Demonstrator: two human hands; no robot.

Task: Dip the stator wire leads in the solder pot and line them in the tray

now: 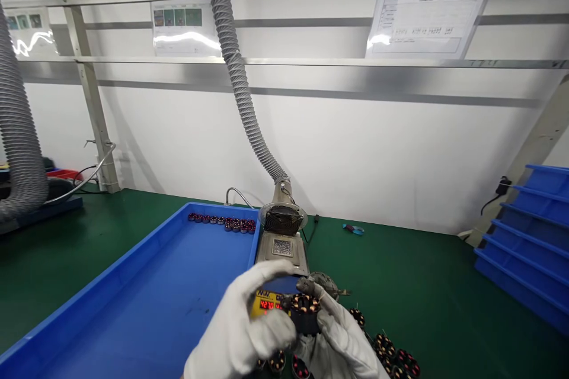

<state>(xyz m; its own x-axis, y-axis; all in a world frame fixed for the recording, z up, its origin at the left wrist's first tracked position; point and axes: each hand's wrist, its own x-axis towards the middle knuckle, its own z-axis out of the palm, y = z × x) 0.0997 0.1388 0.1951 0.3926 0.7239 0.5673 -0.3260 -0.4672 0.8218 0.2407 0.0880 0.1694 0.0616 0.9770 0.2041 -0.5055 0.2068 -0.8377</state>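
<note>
A small black motor stator point(305, 314) with a ring of copper windings on top is held upright in my right hand point(340, 328), which wears a white glove with dark fingertips. My left hand point(249, 320), gloved too, curves around the stator's left side with thumb and index finger apart. Whether a left fingertip touches the stator I cannot tell. Behind the hands, a yellow soldering station point(262, 305) with red digits is partly covered. More stators point(384, 344) lie at lower right, and others point(276, 361) sit below my hands, partly hidden.
A long blue tray point(146, 260) at left bears rows of dark red-topped parts point(240, 225) at its far end. A fume hose point(242, 89) comes down to a metal hood point(283, 219). Cutters point(353, 229) lie on the green bench point(418, 272); blue trays point(528, 249) are stacked right.
</note>
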